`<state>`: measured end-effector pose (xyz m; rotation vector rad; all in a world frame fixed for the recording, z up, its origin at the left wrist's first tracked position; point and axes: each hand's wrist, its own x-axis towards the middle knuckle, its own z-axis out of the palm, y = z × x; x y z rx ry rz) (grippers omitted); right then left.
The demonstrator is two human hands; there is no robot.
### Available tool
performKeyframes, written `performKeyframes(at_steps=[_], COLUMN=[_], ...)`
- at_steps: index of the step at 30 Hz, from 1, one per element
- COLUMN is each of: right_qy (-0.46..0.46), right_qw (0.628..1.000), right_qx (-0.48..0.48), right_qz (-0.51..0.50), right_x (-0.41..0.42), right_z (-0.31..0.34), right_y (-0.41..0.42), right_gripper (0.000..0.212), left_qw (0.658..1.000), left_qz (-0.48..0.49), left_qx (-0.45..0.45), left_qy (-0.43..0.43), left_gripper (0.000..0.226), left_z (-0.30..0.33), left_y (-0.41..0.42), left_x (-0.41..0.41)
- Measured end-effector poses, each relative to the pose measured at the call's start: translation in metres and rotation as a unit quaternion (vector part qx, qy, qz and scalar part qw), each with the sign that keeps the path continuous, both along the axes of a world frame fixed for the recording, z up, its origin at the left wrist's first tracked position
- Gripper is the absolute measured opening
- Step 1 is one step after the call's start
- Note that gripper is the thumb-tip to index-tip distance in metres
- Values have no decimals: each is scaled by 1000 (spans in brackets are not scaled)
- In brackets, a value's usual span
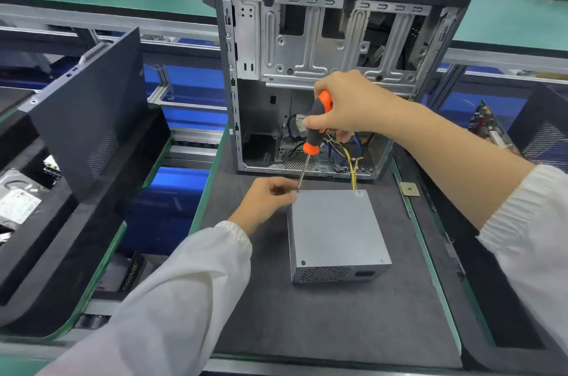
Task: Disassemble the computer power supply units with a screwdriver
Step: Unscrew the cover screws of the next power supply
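One grey power supply (338, 231) lying flat on the dark mat (322, 320), just in front of one open computer case (322, 68) standing upright behind it. One screwdriver (315, 126), black and orange handle, gripped in the right hand (347, 105) above the box's far left corner, shaft slanting down, tip set on that corner. Left hand (267, 200) touching the same corner of the power supply, thumb and forefinger pinched close around the screwdriver tip; whether a screw sits between them cannot be told. Two screws visible on the box's near top edge, one at each corner. One bundle of yellow and black wires (353, 163) running from the box's far right corner into the case. One small brass-coloured square plate (409, 189) on the green rim right of the power supply. One dark side panel (92, 111) leaning well to the left of it. Both arms in white sleeves.
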<state>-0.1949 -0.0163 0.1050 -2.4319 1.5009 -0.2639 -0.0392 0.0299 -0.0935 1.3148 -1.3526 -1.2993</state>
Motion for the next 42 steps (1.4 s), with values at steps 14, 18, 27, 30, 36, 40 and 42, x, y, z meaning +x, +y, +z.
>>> performKeyframes(at_steps=[14, 18, 27, 30, 36, 40, 42], right_qy=[-30, -32, -27, -27, -10, 21, 29], right_qw=[1000, 999, 1000, 1000, 1000, 1000, 998], right_qx=[3, 7, 1, 1, -1, 21, 50], right_qz=[-4, -7, -4, -3, 5, 9, 7], right_x=[-6, -7, -6, -6, -5, -3, -4], right_z=[-4, -5, -5, -3, -3, 2, 6], right_y=[-4, -3, -2, 0, 1, 0, -2], right_gripper=[28, 29, 30, 30, 36, 40, 40], left_qw=[999, 999, 999, 999, 999, 999, 998], left_qz=[30, 33, 20, 18, 16, 11, 17], left_qx=[-12, -10, -26, -27, -23, -21, -38], left_qy=[27, 18, 30, 31, 38, 32, 43], left_gripper=[26, 25, 23, 23, 21, 24, 30], left_z=[-4, -5, -4, -4, -7, 0, 11], left_y=[4, 4, 5, 5, 5, 2, -2], left_x=[-6, -6, -5, -5, -5, -3, 0])
